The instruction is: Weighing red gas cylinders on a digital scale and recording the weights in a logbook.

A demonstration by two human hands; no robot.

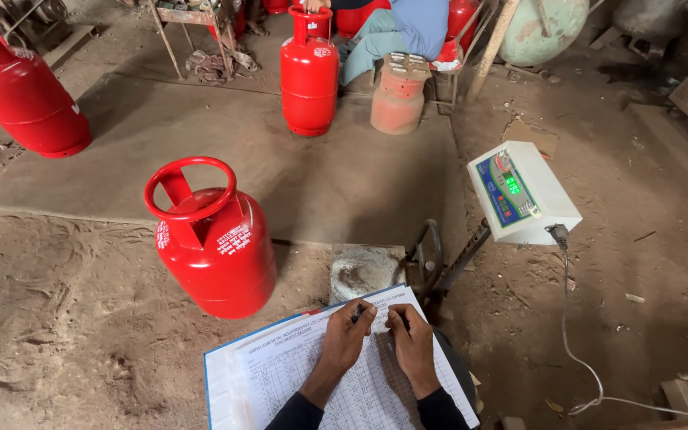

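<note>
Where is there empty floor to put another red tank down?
Bare concrete lies between the near red cylinder and the far red cylinder. Dirt floor right of the scale display is open. It is crowded around the weighing platform and ruled sheet.

Dirt floor point(81, 334), 3 red cylinders point(215, 239)
</note>
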